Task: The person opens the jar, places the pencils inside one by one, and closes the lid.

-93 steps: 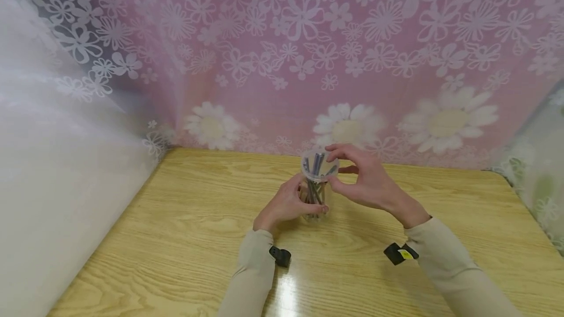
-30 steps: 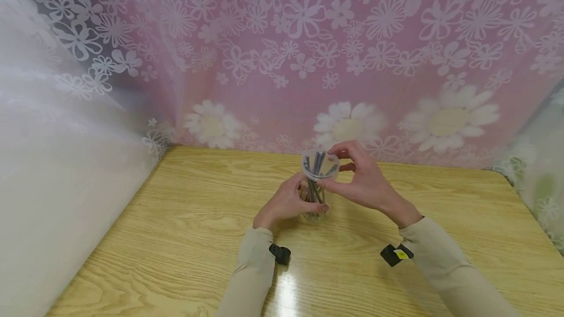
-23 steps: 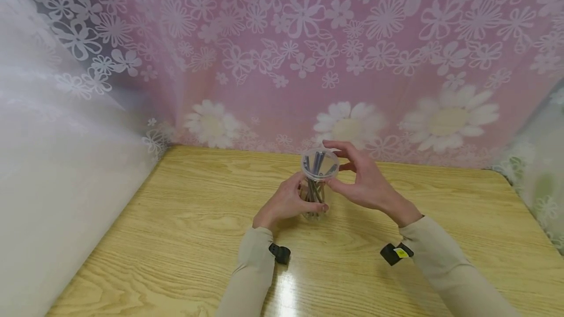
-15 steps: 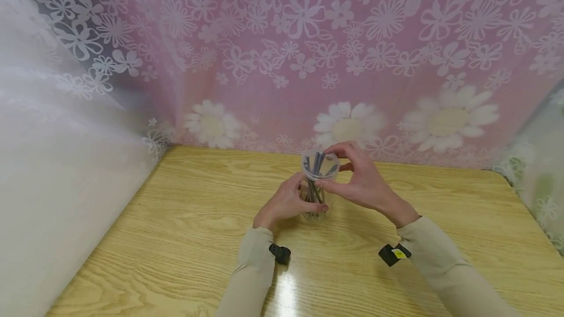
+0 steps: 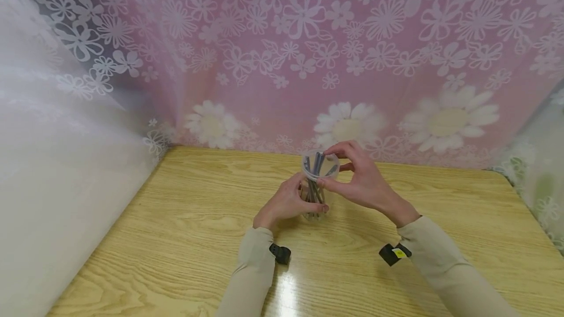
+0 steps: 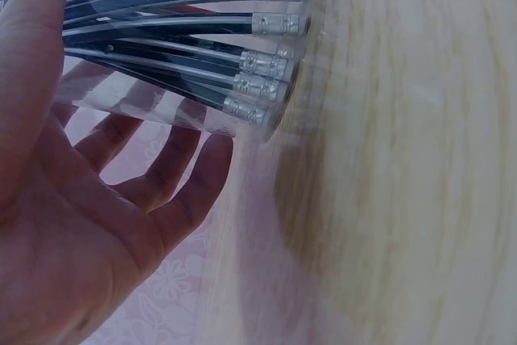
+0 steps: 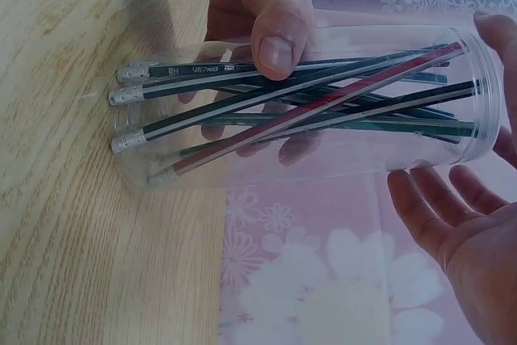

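Note:
A clear plastic jar (image 7: 355, 155) stands upright on the wood-grain table, its base right at the tabletop. Inside are several pencils (image 7: 307, 115), mostly dark with pale stripes and one red, metal-banded eraser ends down. My left hand (image 5: 288, 202) grips the jar's lower body, thumb (image 7: 276, 48) across the near side and fingers behind. At the top, my right hand (image 5: 367, 182) holds the clear round lid (image 7: 488, 123) by its rim, thumb in front and index fingertip at the far side. The left wrist view shows the eraser ends (image 6: 262, 66) near the table.
The light wood table (image 5: 198, 258) runs back to a pink flowered curtain (image 5: 264, 87). A whitish sheet (image 5: 66, 170) hangs at the left, and another flowered sheet (image 5: 537, 180) at the right. A black wrist camera (image 5: 395, 254) sits on the right sleeve, another on the left.
My right fingers have loosened from the lid and closed on it again, the thumb now further left along the rim. My left hand and the jar stay in place.

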### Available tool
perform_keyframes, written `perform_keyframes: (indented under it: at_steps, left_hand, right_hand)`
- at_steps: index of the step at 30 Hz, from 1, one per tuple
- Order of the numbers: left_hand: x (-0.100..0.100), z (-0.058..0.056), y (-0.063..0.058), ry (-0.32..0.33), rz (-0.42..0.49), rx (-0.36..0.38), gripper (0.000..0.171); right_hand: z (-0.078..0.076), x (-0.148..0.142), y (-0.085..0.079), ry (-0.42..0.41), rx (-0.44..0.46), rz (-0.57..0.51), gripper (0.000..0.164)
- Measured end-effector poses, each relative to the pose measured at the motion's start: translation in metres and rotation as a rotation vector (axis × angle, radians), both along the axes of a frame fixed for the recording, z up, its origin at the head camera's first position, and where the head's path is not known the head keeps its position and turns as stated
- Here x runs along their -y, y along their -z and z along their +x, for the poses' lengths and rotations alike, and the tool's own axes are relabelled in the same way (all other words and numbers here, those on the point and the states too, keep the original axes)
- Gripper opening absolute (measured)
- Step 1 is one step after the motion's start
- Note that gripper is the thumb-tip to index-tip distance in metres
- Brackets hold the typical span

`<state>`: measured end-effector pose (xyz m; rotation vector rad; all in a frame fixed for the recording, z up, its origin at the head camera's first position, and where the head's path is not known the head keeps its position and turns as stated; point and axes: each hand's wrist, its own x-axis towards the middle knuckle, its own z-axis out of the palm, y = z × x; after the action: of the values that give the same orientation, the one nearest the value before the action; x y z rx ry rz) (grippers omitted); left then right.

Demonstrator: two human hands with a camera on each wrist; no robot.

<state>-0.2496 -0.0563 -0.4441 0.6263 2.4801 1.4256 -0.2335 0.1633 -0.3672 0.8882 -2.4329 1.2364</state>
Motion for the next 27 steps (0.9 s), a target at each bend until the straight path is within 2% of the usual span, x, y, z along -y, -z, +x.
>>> perform_keyframes:
  at_steps: [7, 14, 18, 23, 27]
  left_hand:
    - [-0.0005, -0.0012, 0.0010, 0.003, 0.008, -0.008, 0.082]
    - [0.0002, -0.0023, 0.0014, 0.005, 0.018, -0.009, 0.084]
    - [0.0008, -0.0022, 0.0007, 0.003, 0.008, -0.015, 0.087]
    - [0.0009, -0.0015, -0.0009, 0.011, -0.005, -0.021, 0.088]
    - [0.0009, -0.0002, -0.0020, 0.017, -0.005, -0.019, 0.089]
  right_hand:
    - [-0.0001, -0.0019, 0.0001, -0.083, -0.002, -0.015, 0.060]
    - [-0.0020, -0.0015, 0.0005, -0.049, -0.010, 0.005, 0.063]
    - [-0.0035, -0.0014, 0.0001, -0.066, -0.005, 0.001, 0.064]
    - [-0.0039, -0.0013, -0.0009, -0.088, -0.027, 0.029, 0.055]
    - [-0.0028, 0.0001, -0.0016, -0.059, -0.050, 0.031, 0.049]
